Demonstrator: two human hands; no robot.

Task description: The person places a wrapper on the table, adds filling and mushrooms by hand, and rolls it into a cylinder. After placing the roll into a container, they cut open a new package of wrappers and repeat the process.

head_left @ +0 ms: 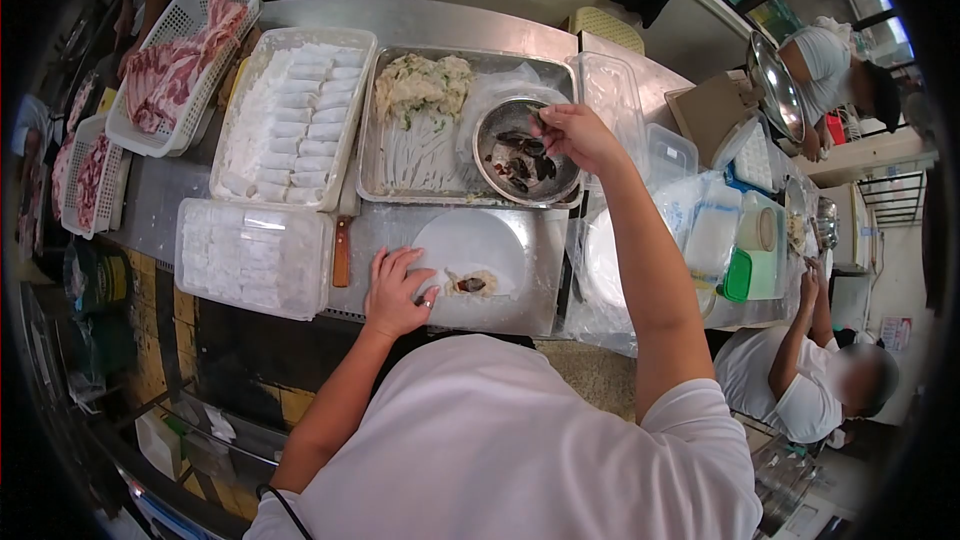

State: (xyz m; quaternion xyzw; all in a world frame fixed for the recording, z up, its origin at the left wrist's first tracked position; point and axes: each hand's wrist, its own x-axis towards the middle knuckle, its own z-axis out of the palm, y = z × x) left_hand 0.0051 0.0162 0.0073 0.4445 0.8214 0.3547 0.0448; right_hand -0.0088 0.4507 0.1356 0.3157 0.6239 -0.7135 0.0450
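My left hand (398, 290) lies flat, fingers spread, on the left edge of a round white wrapper (470, 245) spread on the steel counter. A small mound of filling with a dark piece (470, 284) sits on the wrapper's near part. My right hand (575, 135) reaches over a metal bowl (525, 152) of dark pieces in liquid, fingertips pinched at the bowl's far rim; whether they hold a piece I cannot tell. The bowl stands in a steel tray (372, 145) with pale filling and noodles.
A clear container of rolled white wraps (295, 115) and a lidded one (252, 258) lie left. White baskets of raw meat (180, 65) stand far left. A knife (342, 250) lies by the wrapper. Plastic tubs (715, 235) crowd the right. A seated person (800, 380) works at right.
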